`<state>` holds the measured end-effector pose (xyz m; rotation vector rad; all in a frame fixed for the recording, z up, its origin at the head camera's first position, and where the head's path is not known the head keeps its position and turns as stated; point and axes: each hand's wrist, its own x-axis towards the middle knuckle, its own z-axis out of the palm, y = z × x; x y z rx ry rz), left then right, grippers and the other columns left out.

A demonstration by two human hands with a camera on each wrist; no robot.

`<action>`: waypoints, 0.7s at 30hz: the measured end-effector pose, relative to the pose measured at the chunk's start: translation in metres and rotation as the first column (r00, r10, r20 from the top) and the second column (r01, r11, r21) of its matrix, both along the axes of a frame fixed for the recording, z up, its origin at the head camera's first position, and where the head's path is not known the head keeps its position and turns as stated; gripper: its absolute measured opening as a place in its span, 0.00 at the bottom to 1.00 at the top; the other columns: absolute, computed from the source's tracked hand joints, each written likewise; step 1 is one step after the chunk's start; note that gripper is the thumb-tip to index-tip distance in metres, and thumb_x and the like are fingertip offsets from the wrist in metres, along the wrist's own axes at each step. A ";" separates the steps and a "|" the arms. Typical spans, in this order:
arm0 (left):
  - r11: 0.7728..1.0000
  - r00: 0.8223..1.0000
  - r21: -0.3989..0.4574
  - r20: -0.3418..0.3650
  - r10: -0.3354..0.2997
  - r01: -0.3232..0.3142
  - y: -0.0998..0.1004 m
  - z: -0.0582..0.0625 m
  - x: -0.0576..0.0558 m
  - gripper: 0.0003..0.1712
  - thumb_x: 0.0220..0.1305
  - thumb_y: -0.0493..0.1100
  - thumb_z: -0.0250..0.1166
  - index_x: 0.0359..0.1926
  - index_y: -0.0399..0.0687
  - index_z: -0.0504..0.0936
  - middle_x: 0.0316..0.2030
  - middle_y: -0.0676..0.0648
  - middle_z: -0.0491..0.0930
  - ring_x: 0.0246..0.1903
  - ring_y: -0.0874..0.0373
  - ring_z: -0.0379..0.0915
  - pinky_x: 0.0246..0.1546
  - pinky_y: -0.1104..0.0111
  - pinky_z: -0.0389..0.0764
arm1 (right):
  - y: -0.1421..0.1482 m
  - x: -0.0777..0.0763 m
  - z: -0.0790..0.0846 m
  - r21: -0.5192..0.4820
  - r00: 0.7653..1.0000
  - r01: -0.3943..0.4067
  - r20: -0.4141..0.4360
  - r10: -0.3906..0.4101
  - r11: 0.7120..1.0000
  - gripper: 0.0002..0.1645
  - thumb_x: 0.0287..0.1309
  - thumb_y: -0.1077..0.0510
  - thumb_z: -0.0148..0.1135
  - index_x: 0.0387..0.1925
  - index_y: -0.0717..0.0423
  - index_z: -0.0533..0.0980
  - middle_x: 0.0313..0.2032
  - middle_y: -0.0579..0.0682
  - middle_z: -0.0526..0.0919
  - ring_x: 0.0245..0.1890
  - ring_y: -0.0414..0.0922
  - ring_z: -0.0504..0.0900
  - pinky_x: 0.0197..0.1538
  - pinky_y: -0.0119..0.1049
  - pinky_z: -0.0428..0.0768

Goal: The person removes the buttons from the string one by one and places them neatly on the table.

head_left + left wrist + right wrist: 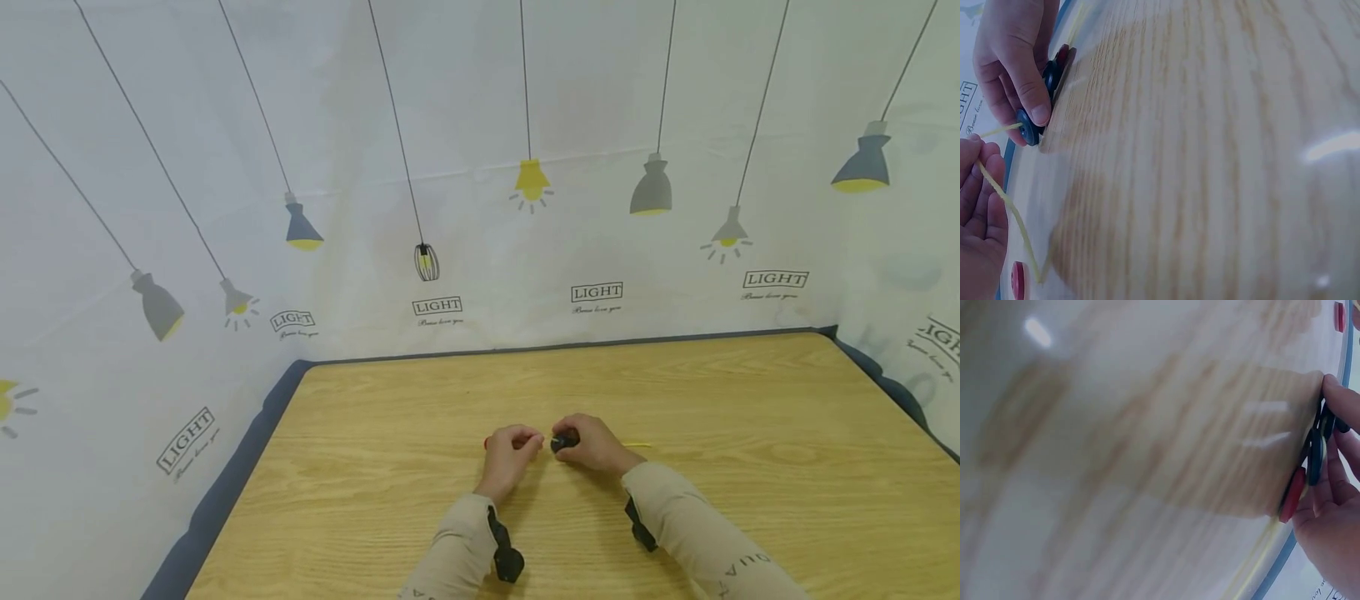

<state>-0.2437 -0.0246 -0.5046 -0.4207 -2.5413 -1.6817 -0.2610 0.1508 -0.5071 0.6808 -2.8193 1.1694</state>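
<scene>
My left hand [507,463] pinches a yellow string [1013,215] between thumb and fingertips. From there the string runs to the middle of a dark, round, button-like disc [1027,128]. The right hand [594,447] grips that disc by its edge, thumb on the near side. More dark discs [1316,456] and a red disc [1293,495] sit beside it under the right fingers, partly hidden. Below the left hand, a separate red disc [1017,280] lies close to the string's hanging bend.
A wood-grain table [375,417] lies under both hands. Another stretch of yellow string [639,445] trails out to the right of the right wrist. White sheeting [480,100] printed with lamps surrounds the table, with a dark blue edge [225,475] along its border.
</scene>
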 end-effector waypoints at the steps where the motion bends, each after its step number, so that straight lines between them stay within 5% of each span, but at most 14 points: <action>1: 1.000 1.000 0.000 0.000 -0.001 0.001 0.000 0.000 0.000 0.07 0.58 0.39 0.60 0.29 0.40 0.81 0.23 0.50 0.78 0.22 0.64 0.70 0.24 0.75 0.72 | 0.000 0.000 0.000 0.003 1.000 -0.004 0.000 0.004 1.000 0.18 0.40 0.63 0.69 0.37 0.65 0.76 0.36 0.54 0.78 0.38 0.50 0.75 0.42 0.44 0.73; 7: 1.000 1.000 -0.009 -0.005 0.000 0.000 0.000 0.000 0.000 0.07 0.57 0.39 0.60 0.29 0.40 0.82 0.24 0.50 0.79 0.23 0.64 0.71 0.25 0.75 0.72 | 0.001 -0.001 0.001 0.023 1.000 -0.005 -0.008 0.005 1.000 0.18 0.39 0.62 0.70 0.35 0.65 0.77 0.33 0.53 0.77 0.36 0.49 0.75 0.41 0.43 0.73; 21: 1.000 0.999 -0.002 0.041 0.000 0.000 -0.001 -0.002 0.002 0.07 0.58 0.40 0.60 0.30 0.40 0.81 0.24 0.51 0.79 0.24 0.65 0.70 0.25 0.75 0.72 | 0.000 -0.001 0.006 -0.026 0.989 0.030 0.149 -0.025 0.999 0.17 0.39 0.63 0.70 0.32 0.63 0.72 0.30 0.50 0.74 0.32 0.44 0.73 0.38 0.39 0.73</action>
